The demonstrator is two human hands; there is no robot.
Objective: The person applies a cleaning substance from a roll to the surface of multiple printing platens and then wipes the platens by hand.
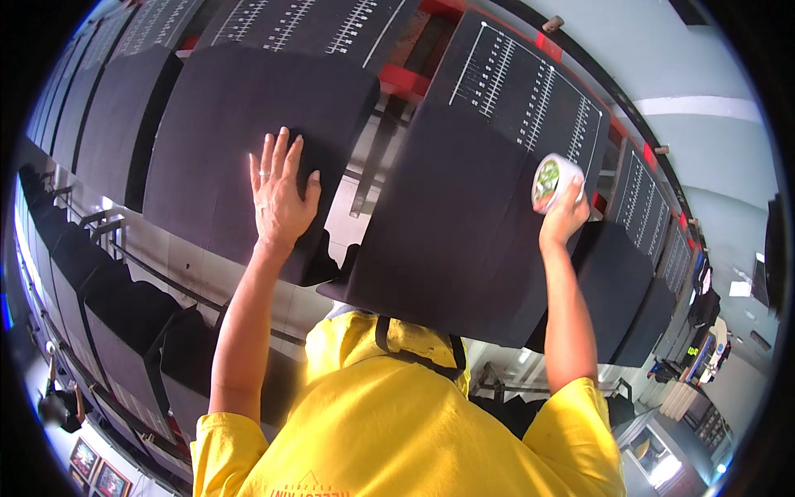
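My left hand [284, 203] rests flat, fingers spread, on a black fabric piece [207, 157] laid over a board on the left. A ring shows on one finger. On the right, my right hand [566, 217] grips a short white roll [571, 171] by its side. The roll's end is patterned in green and white; whether it is tape, I cannot tell. It is over the upper right part of a second black fabric piece [447, 224], near where the cloth meets a dark board [530, 91] with white ruler-like markings.
More cloth-covered boards stand in a row to the left [124, 124] and right [613, 273]. Another row of black-covered boards [124, 315] is at lower left, beyond a metal rail. A gap with a metal bar [377, 157] separates the two nearest boards. Another person [62, 406] is far left.
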